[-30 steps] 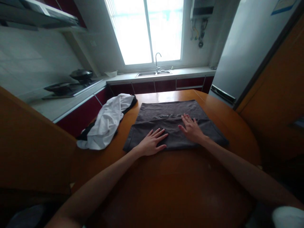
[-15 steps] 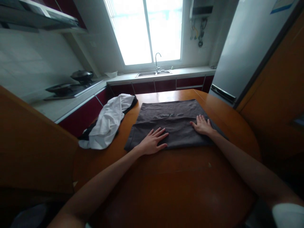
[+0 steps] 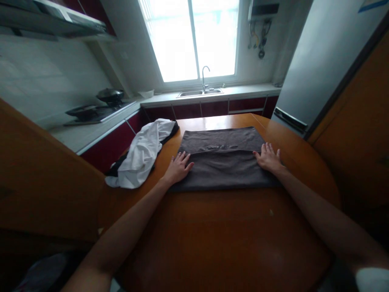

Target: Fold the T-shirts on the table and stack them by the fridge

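Both hands (image 3: 178, 167) (image 3: 268, 158) slid outward, flat/open on grey cloth (image 3: 223, 162); edges partly hidden.

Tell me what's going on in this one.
A person is flattening a folded dark grey garment on a round wooden table in a kitchen. The left hand lies flat on the garment's left edge and the right hand lies flat on its right edge, fingers spread. A crumpled white garment lies over something black at the table's left edge.
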`<state>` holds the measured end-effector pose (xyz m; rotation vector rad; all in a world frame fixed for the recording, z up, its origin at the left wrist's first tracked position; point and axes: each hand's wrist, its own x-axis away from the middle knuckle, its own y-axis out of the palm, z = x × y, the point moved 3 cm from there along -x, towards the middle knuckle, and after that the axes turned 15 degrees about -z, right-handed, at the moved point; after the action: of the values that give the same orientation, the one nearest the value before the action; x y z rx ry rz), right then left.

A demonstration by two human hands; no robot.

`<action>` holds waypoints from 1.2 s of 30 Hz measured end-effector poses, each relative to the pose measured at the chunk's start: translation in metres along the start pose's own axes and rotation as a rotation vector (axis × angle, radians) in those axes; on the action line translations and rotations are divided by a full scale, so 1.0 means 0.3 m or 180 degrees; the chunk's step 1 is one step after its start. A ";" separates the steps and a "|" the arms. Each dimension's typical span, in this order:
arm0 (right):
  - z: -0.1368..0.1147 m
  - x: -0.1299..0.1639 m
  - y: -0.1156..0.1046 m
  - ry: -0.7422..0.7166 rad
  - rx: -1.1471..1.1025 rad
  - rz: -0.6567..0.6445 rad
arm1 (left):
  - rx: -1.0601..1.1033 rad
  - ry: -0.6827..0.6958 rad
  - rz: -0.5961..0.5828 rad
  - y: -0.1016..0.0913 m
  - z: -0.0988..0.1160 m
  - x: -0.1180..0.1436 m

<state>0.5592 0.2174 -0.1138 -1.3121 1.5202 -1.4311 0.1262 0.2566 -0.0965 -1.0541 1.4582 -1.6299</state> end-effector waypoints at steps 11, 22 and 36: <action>-0.046 0.019 -0.003 -0.0347 -0.0126 0.0230 | 0.0177 0.0406 -0.0033 0.022 0.097 0.010; -0.160 0.073 0.061 -0.0788 0.0113 -0.0027 | 0.0179 0.0493 -0.0377 0.053 0.125 0.005; -0.205 0.101 0.061 -0.1126 0.0197 -0.0125 | 0.0171 0.0472 -0.0372 0.046 0.131 0.006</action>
<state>0.4895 0.2056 -0.1154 -1.4731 1.2138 -1.1827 0.1606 0.2366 -0.1085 -1.0237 1.4620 -1.8542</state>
